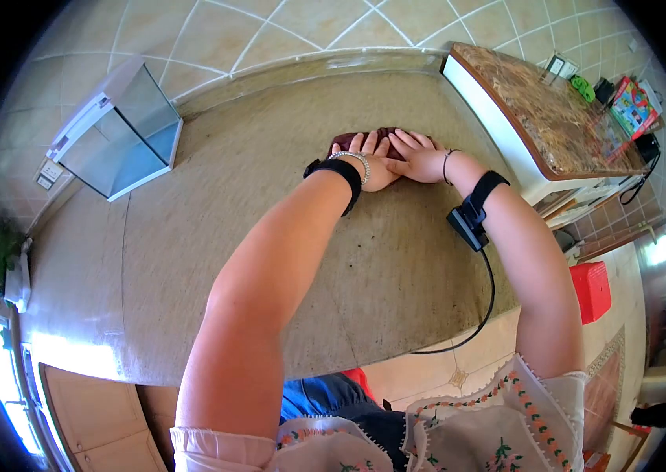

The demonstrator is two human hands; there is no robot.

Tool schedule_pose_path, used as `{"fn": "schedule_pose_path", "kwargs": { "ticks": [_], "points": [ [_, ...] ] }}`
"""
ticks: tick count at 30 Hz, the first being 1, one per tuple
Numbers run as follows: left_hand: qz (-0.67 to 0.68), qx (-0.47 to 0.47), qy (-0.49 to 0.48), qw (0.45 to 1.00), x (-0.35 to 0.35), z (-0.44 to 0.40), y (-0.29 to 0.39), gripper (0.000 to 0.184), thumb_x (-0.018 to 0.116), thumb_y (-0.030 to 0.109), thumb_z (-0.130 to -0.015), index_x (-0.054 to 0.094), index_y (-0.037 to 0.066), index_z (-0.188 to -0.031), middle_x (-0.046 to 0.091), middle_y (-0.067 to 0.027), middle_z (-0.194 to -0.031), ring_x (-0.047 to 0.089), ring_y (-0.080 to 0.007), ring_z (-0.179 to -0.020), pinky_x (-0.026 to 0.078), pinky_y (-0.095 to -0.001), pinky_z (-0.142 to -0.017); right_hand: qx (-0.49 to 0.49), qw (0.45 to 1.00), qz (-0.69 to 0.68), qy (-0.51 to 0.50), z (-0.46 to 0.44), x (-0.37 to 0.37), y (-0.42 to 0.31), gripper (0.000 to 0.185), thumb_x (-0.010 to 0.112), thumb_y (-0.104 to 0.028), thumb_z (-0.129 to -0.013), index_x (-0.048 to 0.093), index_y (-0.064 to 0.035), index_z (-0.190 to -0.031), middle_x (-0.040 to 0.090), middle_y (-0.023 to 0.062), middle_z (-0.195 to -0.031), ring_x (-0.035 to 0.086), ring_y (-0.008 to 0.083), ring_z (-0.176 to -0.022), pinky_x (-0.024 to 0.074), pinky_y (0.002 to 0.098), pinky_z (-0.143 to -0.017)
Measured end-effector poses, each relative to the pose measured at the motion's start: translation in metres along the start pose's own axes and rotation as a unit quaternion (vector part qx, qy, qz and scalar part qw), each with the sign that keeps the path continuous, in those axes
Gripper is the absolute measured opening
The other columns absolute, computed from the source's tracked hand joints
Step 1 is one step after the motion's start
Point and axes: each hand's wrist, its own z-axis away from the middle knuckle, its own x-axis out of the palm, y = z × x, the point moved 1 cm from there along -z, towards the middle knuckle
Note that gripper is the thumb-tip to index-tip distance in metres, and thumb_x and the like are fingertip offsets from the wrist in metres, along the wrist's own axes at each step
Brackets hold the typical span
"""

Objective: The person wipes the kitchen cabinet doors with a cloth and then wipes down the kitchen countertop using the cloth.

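Observation:
A dark maroon cloth [342,143] lies bunched on the worn beige countertop [286,228], toward the back wall. My left hand [378,168] presses on it with its fingers stretched out flat. Beside it my right hand [421,159] also lies flat on the cloth, fingers spread and its thumb meeting the left hand. Much of the cloth is hidden under both hands. Each wrist carries a black strap; the right one has a small black device [468,224] with a cable hanging from it.
At the left stands a small glass tank [125,134] with a white frame. A raised cabinet with a brown marbled top [533,106] borders the right side, bearing packages at its far end. A potted plant [3,259] is at the far left, and a red stool [591,291] stands on the floor.

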Motion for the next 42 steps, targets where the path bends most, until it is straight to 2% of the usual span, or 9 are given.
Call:
{"fn": "schedule_pose_path", "kwargs": {
  "ticks": [7, 8, 12, 15, 29, 31, 42],
  "points": [
    [-0.001, -0.009, 0.001, 1.000, -0.013, -0.019, -0.012, 0.076, 0.031, 0.062, -0.089, 0.009, 0.020, -0.149, 0.001, -0.0047, -0.155, 0.002, -0.0265, -0.143, 0.008, -0.0529, -0.112, 0.009, 1.000, -0.014, 0.000, -0.025, -0.013, 0.004, 0.093, 0.025, -0.076, -0.082, 0.011, -0.0130, -0.148, 0.005, 0.0042, -0.155, 0.003, 0.0256, -0.142, 0.0082, 0.0465, -0.113],
    [-0.001, -0.010, 0.007, 1.000, -0.012, -0.018, -0.011, 0.073, 0.027, 0.061, -0.089, 0.011, 0.022, -0.148, 0.003, -0.0034, -0.155, 0.003, -0.0268, -0.142, 0.008, -0.0544, -0.112, 0.011, 1.000, -0.016, 0.002, -0.025, -0.013, 0.003, 0.093, 0.026, -0.077, -0.081, 0.012, -0.0131, -0.148, 0.006, 0.0042, -0.155, 0.003, 0.0257, -0.142, 0.0081, 0.0468, -0.113],
    [-0.013, -0.017, 0.039, 0.999, -0.001, -0.020, -0.009, 0.069, 0.027, 0.057, -0.092, 0.010, 0.022, -0.148, 0.002, -0.0027, -0.155, 0.002, -0.0257, -0.142, 0.008, -0.0555, -0.111, 0.007, 0.999, -0.025, 0.020, -0.019, -0.010, 0.003, 0.095, 0.028, -0.078, -0.079, 0.012, -0.0151, -0.148, 0.006, 0.0037, -0.155, 0.005, 0.0256, -0.142, 0.0071, 0.0495, -0.112],
    [-0.013, -0.031, 0.012, 0.999, 0.000, -0.008, 0.000, 0.071, 0.033, 0.054, -0.091, 0.008, 0.020, -0.149, 0.001, -0.0040, -0.155, 0.001, -0.0255, -0.143, 0.009, -0.0536, -0.112, 0.008, 1.000, -0.012, 0.022, -0.008, -0.005, 0.003, 0.093, 0.027, -0.078, -0.080, 0.013, -0.0170, -0.148, 0.006, 0.0032, -0.155, 0.005, 0.0251, -0.142, 0.0071, 0.0494, -0.112],
    [-0.022, 0.020, 0.004, 1.000, 0.054, 0.069, 0.089, 0.073, 0.029, 0.056, -0.090, 0.008, 0.018, -0.149, 0.001, -0.0051, -0.155, 0.003, -0.0272, -0.142, 0.007, -0.0578, -0.110, 0.033, 0.999, -0.009, 0.020, 0.129, 0.048, 0.016, 0.088, 0.029, -0.073, -0.083, 0.014, -0.0147, -0.148, 0.008, 0.0046, -0.155, 0.006, 0.0234, -0.142, 0.0066, 0.0449, -0.114],
    [-0.010, 0.041, 0.008, 0.999, 0.069, 0.090, 0.105, 0.066, 0.024, 0.050, -0.093, 0.009, 0.017, -0.148, 0.000, -0.0035, -0.155, 0.001, -0.0255, -0.143, 0.002, -0.0575, -0.111, 0.040, 0.998, -0.015, 0.035, 0.155, 0.067, 0.018, 0.089, 0.030, -0.073, -0.083, 0.015, -0.0143, -0.148, 0.009, 0.0051, -0.155, 0.006, 0.0239, -0.142, 0.0069, 0.0456, -0.113],
    [-0.006, 0.084, 0.008, 0.996, 0.099, 0.158, 0.118, 0.069, 0.031, 0.048, -0.091, 0.010, 0.017, -0.148, 0.002, -0.0044, -0.155, 0.001, -0.0259, -0.143, 0.003, -0.0570, -0.111, 0.069, 0.996, -0.027, 0.047, 0.228, 0.097, -0.023, 0.090, 0.030, -0.073, -0.083, 0.016, -0.0122, -0.147, 0.010, 0.0062, -0.154, 0.007, 0.0246, -0.142, 0.0066, 0.0475, -0.113]
  ]
}}
